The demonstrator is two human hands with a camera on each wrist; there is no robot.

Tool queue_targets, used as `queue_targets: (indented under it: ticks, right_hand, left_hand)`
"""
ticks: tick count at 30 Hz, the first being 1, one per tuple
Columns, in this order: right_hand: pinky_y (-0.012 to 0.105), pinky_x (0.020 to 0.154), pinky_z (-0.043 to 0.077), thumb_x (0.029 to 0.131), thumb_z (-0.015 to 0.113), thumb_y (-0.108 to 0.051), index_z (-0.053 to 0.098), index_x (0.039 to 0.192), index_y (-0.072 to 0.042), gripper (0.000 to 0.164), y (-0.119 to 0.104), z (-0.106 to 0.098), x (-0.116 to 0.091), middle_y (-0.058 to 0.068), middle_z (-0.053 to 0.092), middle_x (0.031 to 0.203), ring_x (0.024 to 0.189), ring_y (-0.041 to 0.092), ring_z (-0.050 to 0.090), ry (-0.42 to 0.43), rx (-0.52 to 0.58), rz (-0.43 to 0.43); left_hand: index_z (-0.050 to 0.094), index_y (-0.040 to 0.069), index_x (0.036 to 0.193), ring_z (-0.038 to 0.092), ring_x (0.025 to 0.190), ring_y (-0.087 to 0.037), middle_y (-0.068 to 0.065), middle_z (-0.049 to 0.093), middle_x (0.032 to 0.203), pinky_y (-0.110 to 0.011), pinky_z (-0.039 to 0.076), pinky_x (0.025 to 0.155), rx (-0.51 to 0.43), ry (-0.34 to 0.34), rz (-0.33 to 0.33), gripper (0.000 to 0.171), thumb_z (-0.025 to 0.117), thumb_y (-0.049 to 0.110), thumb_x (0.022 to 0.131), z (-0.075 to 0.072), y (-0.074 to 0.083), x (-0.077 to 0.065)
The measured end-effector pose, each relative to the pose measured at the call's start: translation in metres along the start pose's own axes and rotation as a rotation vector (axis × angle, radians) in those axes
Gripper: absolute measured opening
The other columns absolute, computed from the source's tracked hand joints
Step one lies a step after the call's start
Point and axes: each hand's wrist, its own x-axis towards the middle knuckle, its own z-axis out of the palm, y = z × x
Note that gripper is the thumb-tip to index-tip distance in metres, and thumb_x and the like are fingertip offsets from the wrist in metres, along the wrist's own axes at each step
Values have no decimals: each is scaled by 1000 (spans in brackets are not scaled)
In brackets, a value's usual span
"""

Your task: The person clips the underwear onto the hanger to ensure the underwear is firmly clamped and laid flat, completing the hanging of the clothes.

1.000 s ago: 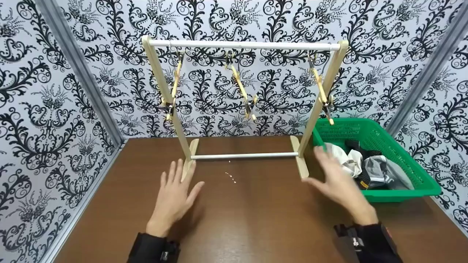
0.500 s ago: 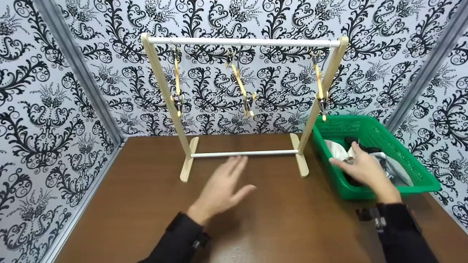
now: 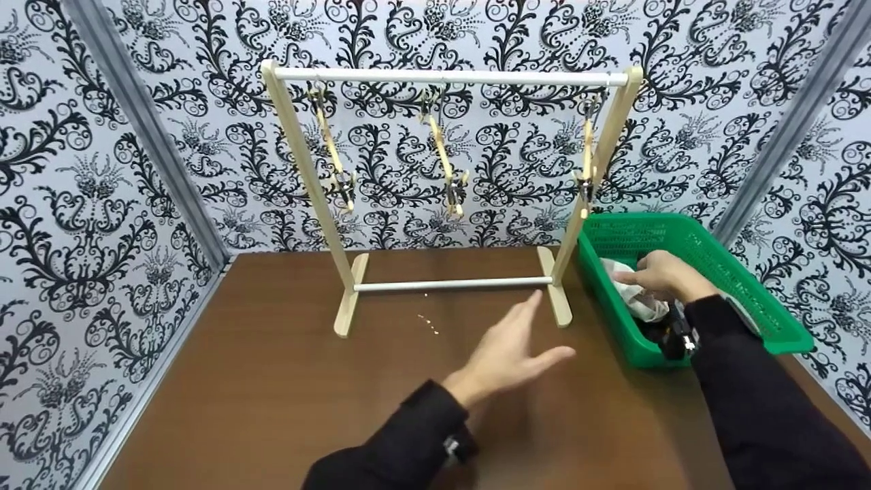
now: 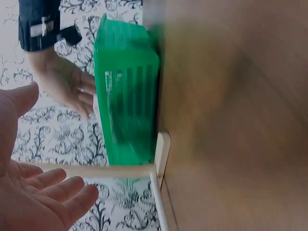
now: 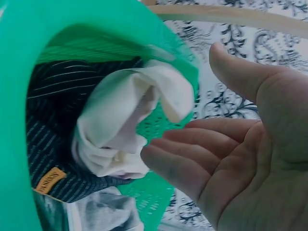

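Observation:
My right hand (image 3: 663, 272) reaches over the green basket (image 3: 629, 233), palm down. In the right wrist view its fingers are extended, fingertips close to a crumpled white cloth (image 5: 106, 110), with nothing in its grasp. Beside that cloth lies a dark striped cloth (image 5: 48, 120) with an orange label, and a grey cloth (image 5: 103, 209) is below. My left hand (image 3: 500, 357) hovers above the table in front of the rack's right foot, fingers straight, thumb spread, holding nothing.
A wooden rack with a white top bar (image 3: 442, 77) stands at the back. Three small clip hangers hang from it: a left hanger (image 3: 331, 143), a middle hanger (image 3: 439, 146) and a right hanger (image 3: 587, 153). Patterned walls enclose the brown table (image 3: 272, 381).
My right hand has moved right, from the rack's right foot to over the basket's cloths. My left hand has swung right across the table. The outer hangers have swayed.

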Motion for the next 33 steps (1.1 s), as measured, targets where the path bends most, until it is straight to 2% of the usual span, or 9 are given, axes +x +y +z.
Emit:
queue_targets:
  ticks: [3, 8, 12, 14, 16, 20, 24, 29, 33]
  right_hand:
    - [25, 53, 42, 101, 63, -28, 34, 56, -20, 54, 0, 2, 1, -9, 34, 51, 49, 6, 47, -34, 84, 23]
    - [27, 59, 50, 98, 68, -15, 55, 62, -8, 38, 4, 6, -1, -5, 50, 56, 58, 11, 57, -30, 159, 37]
    - [28, 59, 56, 95, 68, -8, 67, 84, 11, 22, 6, 9, 2, 1, 62, 65, 59, 13, 63, 13, 160, 38]
    - [30, 59, 57, 96, 66, -8, 68, 100, 17, 25, 4, 9, 4, 11, 69, 74, 60, 15, 67, 63, 159, 36]
    - [31, 61, 59, 97, 65, -11, 67, 112, 16, 31, -1, 8, 4, 20, 72, 88, 63, 15, 70, 125, 178, 32]
    - [29, 64, 58, 99, 67, -23, 67, 121, 10, 40, -21, 2, -3, 27, 70, 110, 68, 13, 69, 256, 216, -17]
    - [28, 66, 59, 97, 70, -31, 64, 127, 6, 48, -49, -7, -15, 16, 74, 106, 72, 12, 70, 346, 372, -69]
    - [27, 73, 59, 95, 72, -26, 59, 132, 8, 51, -87, -7, -29, 0, 76, 98, 79, 12, 73, 388, 637, -181]
    - [29, 76, 59, 95, 72, -25, 60, 131, 5, 49, -115, 2, -41, 1, 76, 99, 85, 14, 73, 361, 707, -262]
  left_hand:
    - [22, 9, 161, 50, 133, -16, -10, 44, 155, -31, 39, 111, -12, -13, -2, 97, 68, 58, 91, 7, 5, 5]
    - [29, 9, 159, 52, 130, -12, -6, 50, 149, -29, 41, 109, -15, -44, -32, 94, 69, 58, 90, 18, 9, 14]
    - [32, 8, 158, 49, 134, -13, -7, 50, 149, -27, 39, 110, -38, -64, -51, 91, 70, 57, 91, 25, 8, 19]
    - [33, 7, 158, 49, 134, -13, -7, 50, 150, -26, 39, 110, -56, -69, -56, 91, 69, 56, 91, 27, 9, 22]
    - [33, 7, 158, 49, 134, -14, -8, 49, 150, -26, 39, 109, -78, -64, -61, 90, 70, 56, 91, 28, 9, 25]
    - [32, 6, 157, 47, 136, -15, -10, 46, 153, -28, 38, 111, -141, -15, -78, 90, 71, 53, 91, 30, 13, 31]
    - [30, 4, 158, 43, 140, -17, -12, 43, 155, -32, 36, 113, -215, 64, -104, 92, 72, 51, 91, 29, 17, 35]
    - [27, 12, 160, 46, 135, -14, -8, 49, 150, -32, 38, 112, -304, 187, -81, 95, 79, 45, 87, 23, 19, 38]
    - [24, 11, 161, 48, 134, -13, -8, 48, 150, -30, 38, 111, -409, 268, -56, 98, 80, 41, 87, 17, 18, 40]
